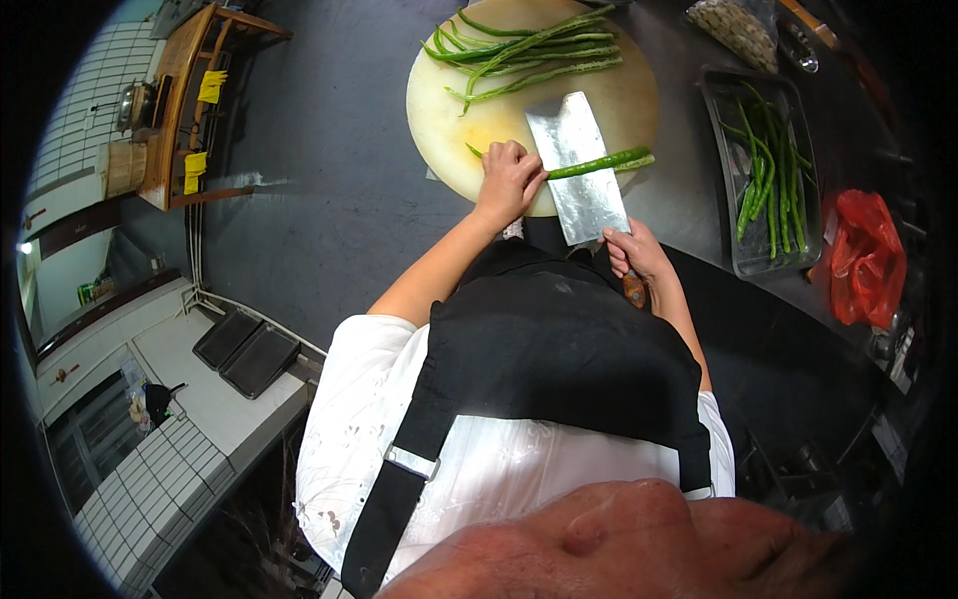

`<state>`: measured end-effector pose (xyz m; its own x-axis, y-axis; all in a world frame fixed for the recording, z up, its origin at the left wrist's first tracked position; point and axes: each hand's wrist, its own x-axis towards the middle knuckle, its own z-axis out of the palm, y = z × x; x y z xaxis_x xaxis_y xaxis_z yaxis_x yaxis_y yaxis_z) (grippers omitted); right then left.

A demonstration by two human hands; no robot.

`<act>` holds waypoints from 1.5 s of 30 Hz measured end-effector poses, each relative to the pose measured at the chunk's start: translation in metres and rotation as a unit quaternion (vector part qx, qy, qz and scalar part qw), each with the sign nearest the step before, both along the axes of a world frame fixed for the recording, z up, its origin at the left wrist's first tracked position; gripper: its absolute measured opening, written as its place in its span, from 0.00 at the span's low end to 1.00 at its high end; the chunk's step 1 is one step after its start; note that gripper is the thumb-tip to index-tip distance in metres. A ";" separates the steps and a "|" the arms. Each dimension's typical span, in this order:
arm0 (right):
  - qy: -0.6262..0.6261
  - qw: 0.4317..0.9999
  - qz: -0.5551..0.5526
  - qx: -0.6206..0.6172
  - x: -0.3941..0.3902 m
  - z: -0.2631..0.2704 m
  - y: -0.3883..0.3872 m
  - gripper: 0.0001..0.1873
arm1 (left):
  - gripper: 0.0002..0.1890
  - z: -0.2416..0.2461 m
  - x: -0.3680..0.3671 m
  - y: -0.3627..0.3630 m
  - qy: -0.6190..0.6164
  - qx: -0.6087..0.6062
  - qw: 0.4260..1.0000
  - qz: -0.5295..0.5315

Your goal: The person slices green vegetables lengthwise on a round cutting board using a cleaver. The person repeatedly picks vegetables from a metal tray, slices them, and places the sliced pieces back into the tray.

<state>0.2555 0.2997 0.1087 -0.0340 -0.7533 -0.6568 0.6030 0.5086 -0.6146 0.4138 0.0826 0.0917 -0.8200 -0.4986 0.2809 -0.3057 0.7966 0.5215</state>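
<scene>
My left hand (510, 178) pinches one end of a long green chilli pepper (591, 163) over the round cutting board (441, 127). A short green tip shows past the left of its fingers. In my right hand (636, 247) is the wooden handle of a cleaver (575, 131), its broad blade lying nearly flat. The pepper runs across the blade, and a pale cut face shows at its right end, beyond the steel. Whether the blade sits between two halves is hard to tell. Farther up the board lies a heap of long green peppers (535, 56), several slit lengthwise.
Right of the board, a clear tray (737, 262) holds whole green peppers (778, 187). Beside it is a red plastic bag (868, 254). A bag of pale pieces (737, 34) lies at the upper right. Off to the left stands a wooden table (179, 112).
</scene>
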 end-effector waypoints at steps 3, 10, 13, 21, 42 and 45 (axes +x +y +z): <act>0.013 1.000 0.001 -0.003 -0.001 0.002 -0.001 0.12 | 0.08 0.001 0.002 -0.002 0.029 0.001 0.999 0.019; 0.031 1.000 0.001 -0.001 -0.001 0.008 -0.002 0.11 | 0.06 0.008 0.017 -0.015 -0.041 -0.024 0.999 -0.006; 0.027 1.000 0.004 -0.003 0.002 0.007 -0.009 0.11 | 0.06 0.006 0.017 -0.016 -0.040 -0.018 0.999 -0.019; 0.023 1.000 0.017 -0.002 0.007 0.004 -0.024 0.10 | 0.11 -0.001 0.017 -0.017 -0.042 -0.020 0.999 0.006; 0.054 0.996 0.055 -0.046 -0.030 0.002 -0.003 0.10 | 0.15 -0.002 0.018 0.005 -0.079 -0.071 0.991 0.081; 0.064 0.995 0.066 -0.040 -0.032 -0.001 -0.006 0.10 | 0.15 -0.004 0.019 0.003 -0.094 -0.083 0.989 0.072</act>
<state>0.2239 0.2934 0.1074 -0.0101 -0.8058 -0.5920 0.4481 0.5256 -0.7231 0.4333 0.0855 0.0877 -0.7900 -0.5733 0.2176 -0.5012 0.8081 0.3093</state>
